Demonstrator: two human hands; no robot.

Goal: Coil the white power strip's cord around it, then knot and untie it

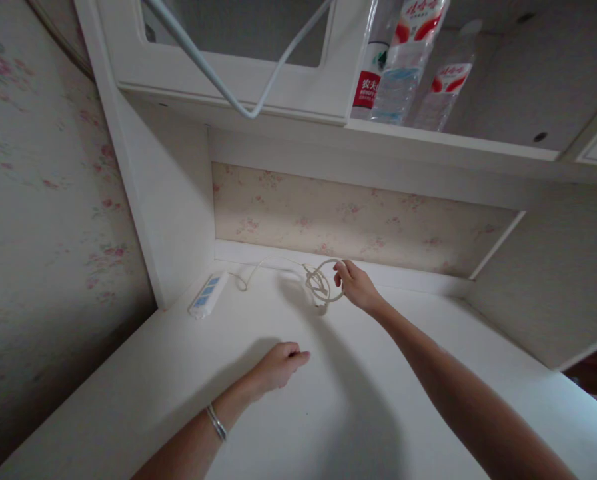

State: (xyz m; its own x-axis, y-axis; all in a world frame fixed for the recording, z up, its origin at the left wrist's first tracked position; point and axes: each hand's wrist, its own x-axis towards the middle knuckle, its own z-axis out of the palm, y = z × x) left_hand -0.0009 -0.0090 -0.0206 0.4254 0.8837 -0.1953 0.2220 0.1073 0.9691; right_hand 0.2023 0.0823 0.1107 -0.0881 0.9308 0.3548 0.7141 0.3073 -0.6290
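Observation:
In my right hand (354, 283) is one side of a loosely coiled white power cord (318, 283), gripped between thumb and fingers near the back of the desk. A plug (321, 309) hangs at the lower end of the coil. From the coil the cord runs left to a white power strip (208, 295) with blue patches on its sockets, lying by the left side panel. My left hand (281, 365) is closed with curled fingers over the desk, nearer to me and apart from the cord. Nothing shows in it. A silver bracelet (216, 423) circles that wrist.
The white desktop (258, 433) spreads below both hands. Above it hangs a cabinet (238, 73) whose open shelf holds several plastic bottles (398, 80). A pale bent rod or cable (251, 112) crosses the top of the view. Flowered wallpaper (43, 220) covers the left wall.

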